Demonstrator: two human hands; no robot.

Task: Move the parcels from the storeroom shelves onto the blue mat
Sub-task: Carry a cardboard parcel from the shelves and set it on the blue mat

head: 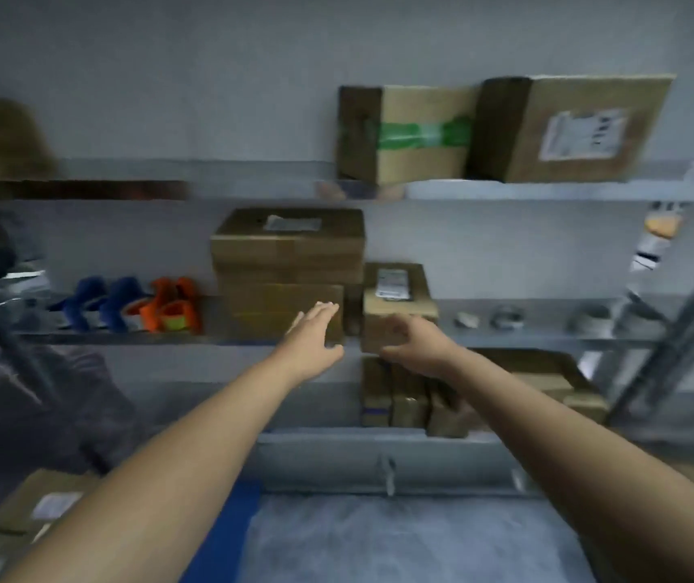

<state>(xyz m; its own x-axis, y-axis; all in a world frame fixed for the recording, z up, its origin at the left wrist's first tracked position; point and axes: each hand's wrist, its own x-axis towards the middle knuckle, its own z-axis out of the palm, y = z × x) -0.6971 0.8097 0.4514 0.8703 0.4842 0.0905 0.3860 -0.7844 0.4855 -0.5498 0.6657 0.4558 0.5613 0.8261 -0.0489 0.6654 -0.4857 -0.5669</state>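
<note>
Parcels are seen on metal shelving: a small labelled parcel [399, 305] is set at the front of the middle shelf [547, 343], just beside a stack of two larger parcels [288, 254]. The left hand [311, 336] is held before the stack's lower box, fingers straight and pressed together, while the right hand [414, 342] is raised against the small parcel's front, fingers curled, though through the blur a grip cannot be confirmed. The blue mat [227, 528] is spread on the floor below.
</note>
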